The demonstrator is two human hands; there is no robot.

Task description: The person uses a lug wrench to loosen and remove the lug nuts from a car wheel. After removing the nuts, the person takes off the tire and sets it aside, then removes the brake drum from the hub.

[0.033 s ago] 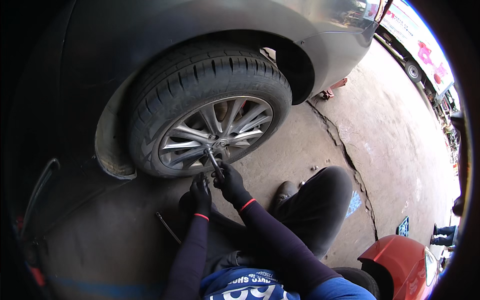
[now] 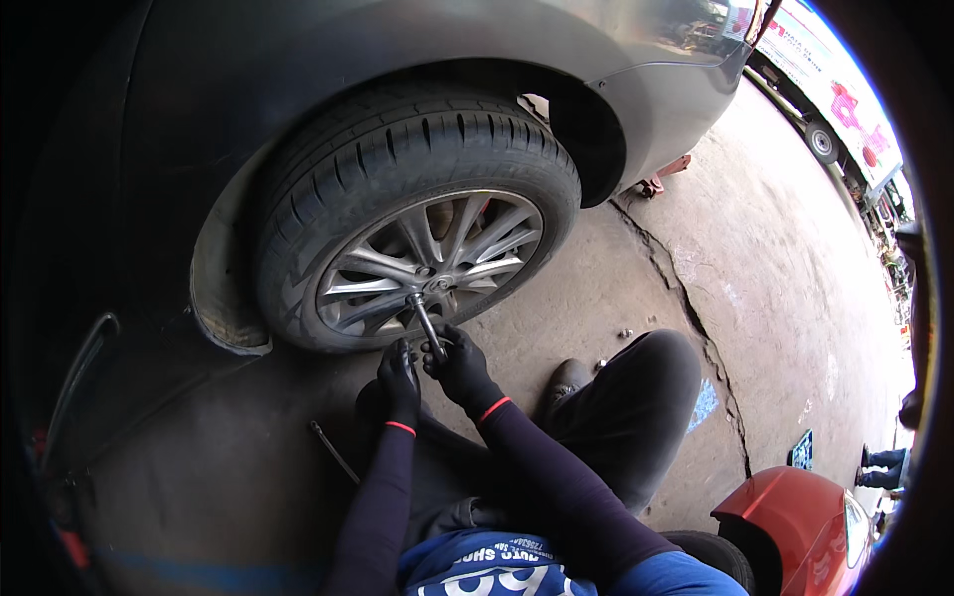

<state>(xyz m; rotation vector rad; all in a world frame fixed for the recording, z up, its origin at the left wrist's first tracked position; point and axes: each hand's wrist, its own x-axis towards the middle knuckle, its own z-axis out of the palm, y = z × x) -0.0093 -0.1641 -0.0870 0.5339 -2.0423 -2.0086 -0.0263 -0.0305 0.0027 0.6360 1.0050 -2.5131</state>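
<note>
A grey alloy wheel (image 2: 437, 228) with a black tyre (image 2: 328, 189) sits in the wheel arch of a dark car (image 2: 397, 40). My right hand (image 2: 462, 370), in a black glove, is closed around the shaft of a socket wrench (image 2: 426, 323). The socket end rests against the wheel near its hub, below the centre cap. Just left of it, my gloved left hand (image 2: 399, 385) has its fingers curled together, with a thin greyish edge showing there. What that hand grips is mostly hidden.
A long metal bar (image 2: 333, 450) lies on the concrete left of my arms. Small metal nuts (image 2: 625, 334) lie near my right knee (image 2: 656, 387). A red jack part (image 2: 664, 179) shows behind the wheel. At lower right stands a red car (image 2: 795, 526); a truck (image 2: 835, 89) is farther off.
</note>
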